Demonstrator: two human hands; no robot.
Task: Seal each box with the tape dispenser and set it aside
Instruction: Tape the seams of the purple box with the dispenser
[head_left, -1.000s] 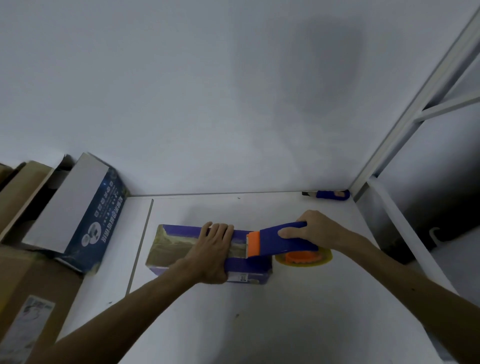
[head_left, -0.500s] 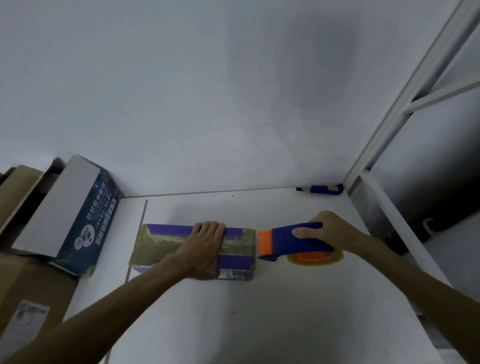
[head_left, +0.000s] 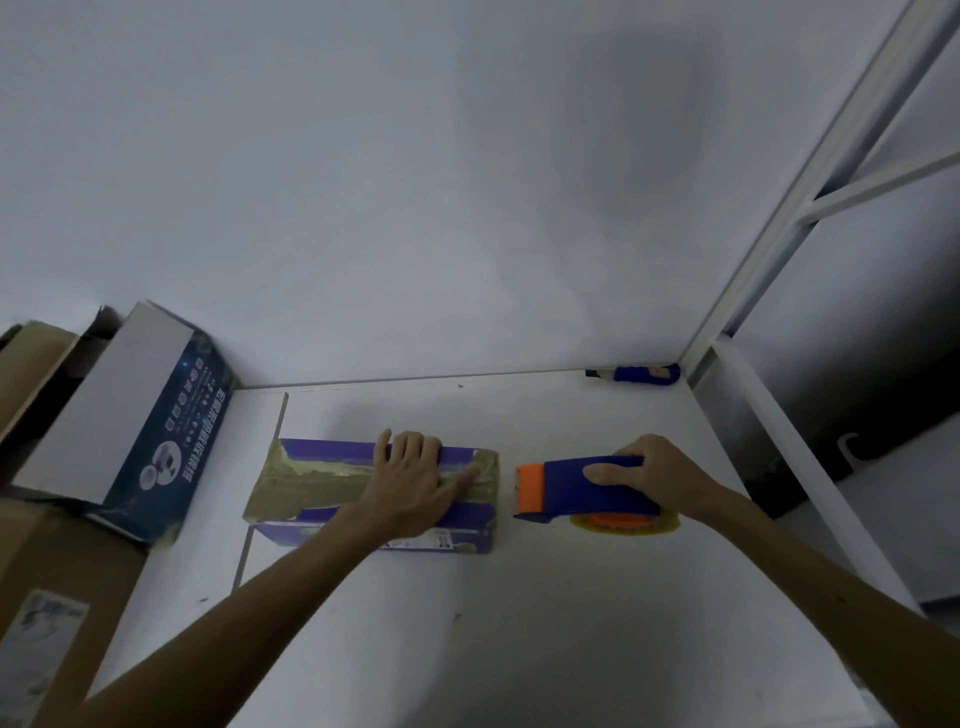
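One purple box (head_left: 322, 480), one tape dispenser (head_left: 566, 486), two hands (head_left: 415, 480) (head_left: 652, 470).

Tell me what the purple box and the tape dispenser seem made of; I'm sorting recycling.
The box: probably printed cardboard, slightly glossy; creased edges, purple print, with a brownish tape strip along its top. The dispenser: looks like moulded plastic, smooth blue body and orange front, evenly coloured. Its roll: amber, see-through film, probably plastic tape.
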